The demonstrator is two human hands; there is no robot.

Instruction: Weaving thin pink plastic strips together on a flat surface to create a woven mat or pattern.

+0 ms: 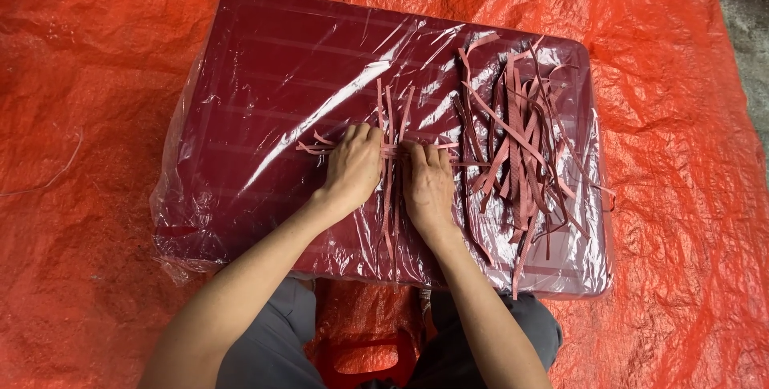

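Your left hand (352, 166) and right hand (428, 183) knuckles-up at bench (264, 92) centre, fingers pinched on small bundle (390, 157) of pink strips, each grasping one side. Bundle lies on clear film (320, 108) wrapping maroon bench top. Loose strip pile (521, 149) just right of your right hand, nothing containing it. Orange tarp (96, 76) all round. Red stool (368, 353) between your knees.
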